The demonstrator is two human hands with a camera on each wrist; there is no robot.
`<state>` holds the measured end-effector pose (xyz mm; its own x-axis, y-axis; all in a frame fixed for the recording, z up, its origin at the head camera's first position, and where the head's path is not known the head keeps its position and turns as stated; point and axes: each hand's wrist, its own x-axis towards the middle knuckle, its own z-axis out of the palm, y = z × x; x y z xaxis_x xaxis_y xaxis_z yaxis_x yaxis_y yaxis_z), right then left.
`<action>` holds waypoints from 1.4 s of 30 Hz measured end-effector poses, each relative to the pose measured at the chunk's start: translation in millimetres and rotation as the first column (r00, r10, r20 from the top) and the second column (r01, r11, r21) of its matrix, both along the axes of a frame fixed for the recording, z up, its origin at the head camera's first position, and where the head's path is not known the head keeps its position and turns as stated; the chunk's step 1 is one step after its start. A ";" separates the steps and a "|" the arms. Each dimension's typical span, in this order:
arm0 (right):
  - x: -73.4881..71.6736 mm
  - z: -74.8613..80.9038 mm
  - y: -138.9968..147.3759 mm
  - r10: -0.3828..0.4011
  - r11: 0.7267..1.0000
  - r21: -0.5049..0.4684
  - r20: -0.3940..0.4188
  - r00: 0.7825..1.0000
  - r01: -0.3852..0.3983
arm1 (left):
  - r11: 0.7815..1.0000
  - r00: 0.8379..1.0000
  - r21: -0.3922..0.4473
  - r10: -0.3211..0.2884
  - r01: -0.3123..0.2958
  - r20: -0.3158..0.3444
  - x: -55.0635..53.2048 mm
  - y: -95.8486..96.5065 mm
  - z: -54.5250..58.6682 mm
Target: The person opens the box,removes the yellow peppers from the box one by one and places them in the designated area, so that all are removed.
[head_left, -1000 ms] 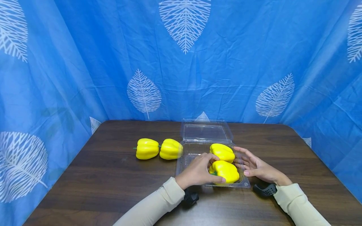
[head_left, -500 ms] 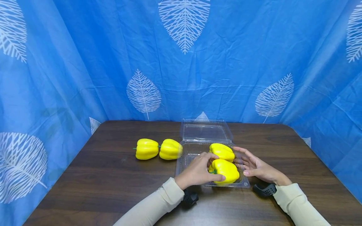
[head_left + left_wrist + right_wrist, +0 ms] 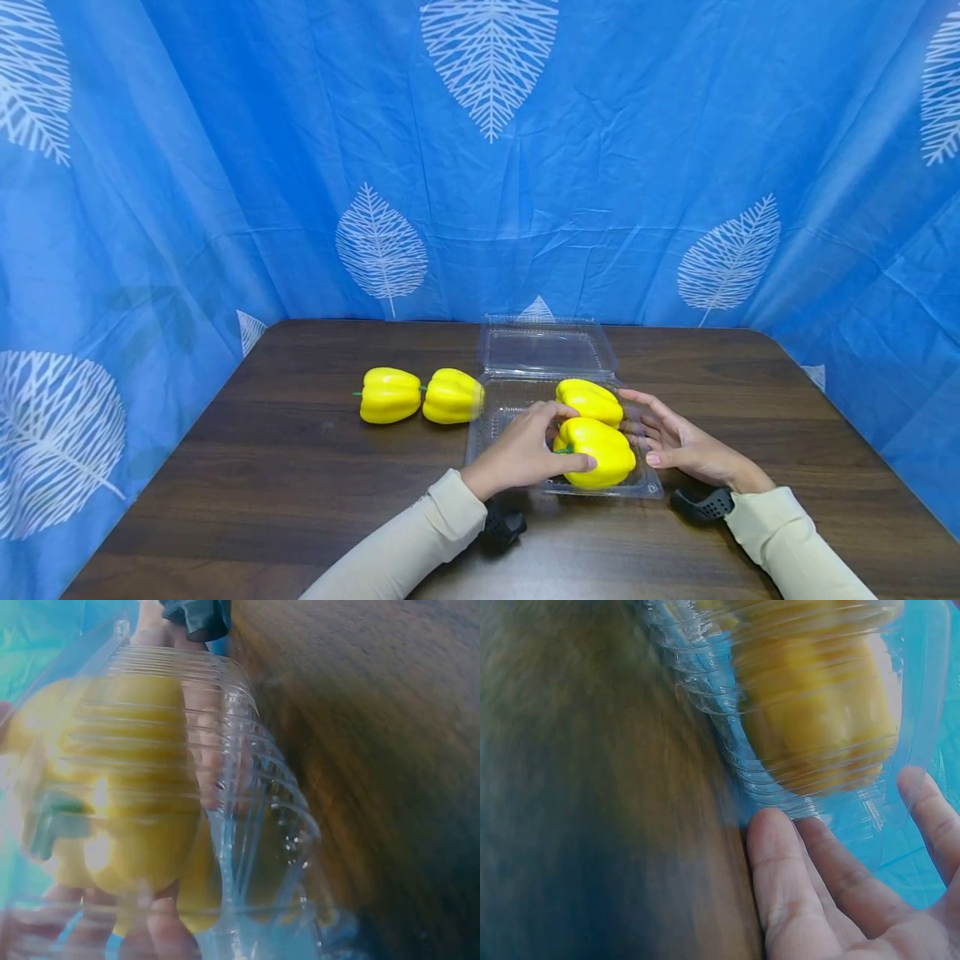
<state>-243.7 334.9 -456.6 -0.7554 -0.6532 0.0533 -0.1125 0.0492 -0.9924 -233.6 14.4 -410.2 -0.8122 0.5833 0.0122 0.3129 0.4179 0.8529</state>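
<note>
A clear hinged plastic container (image 3: 495,429) stands with its lid (image 3: 547,348) folded back. Inside its right half, a yellow bell pepper (image 3: 589,402) lies at the rear and another bell pepper (image 3: 602,454) at the front. My left hand (image 3: 517,450) grips the front pepper near its green stem, thumb on the near side, fingers on the far side. Through the ribbed wall the left wrist view shows this pepper (image 3: 142,772). At the container's right side my right hand (image 3: 697,450) has loosely spread fingers; in the right wrist view its fingertips (image 3: 771,832) rest against the wall.
To the container's left, two more yellow bell peppers (image 3: 390,396) lie in a row on the dark wooden table (image 3: 300,467), the nearer one (image 3: 450,397) touching or almost touching the container. A blue leaf-print curtain (image 3: 585,208) hangs behind the table.
The front pepper has risen or turned slightly in my left hand, and the left thumb has shifted up with it. My right hand, the container and the other peppers stay put.
</note>
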 end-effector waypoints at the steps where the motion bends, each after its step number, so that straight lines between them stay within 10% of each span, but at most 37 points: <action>1: 0.1 -0.1 -0.1 0.000 1.000 -0.001 0.001 1.000 0.000 | 1.000 1.000 0.002 0.002 -0.002 0.010 0.0 -0.2 0.2; 14: -0.5 0.6 -0.8 0.003 1.000 -0.005 -0.007 1.000 -0.003 | 0.995 0.989 0.092 0.011 -0.024 0.148 -4.0 -0.7 0.1; 22: -0.1 1.5 -2.0 -0.007 1.000 0.006 -0.018 1.000 0.007 | 0.982 0.943 0.181 -0.010 -0.053 0.333 -4.6 -1.3 2.9; 42: 0.6 2.2 -1.0 -0.016 1.000 0.013 0.014 1.000 0.016 | 0.965 0.941 0.258 -0.055 -0.036 0.335 -4.8 -2.7 2.3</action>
<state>-243.1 333.9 -454.4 -0.7661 -0.6418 0.0340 -0.0974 0.0636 -0.9932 -238.3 11.7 -407.9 -0.7889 0.6046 -0.1099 -0.0080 0.1688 0.9856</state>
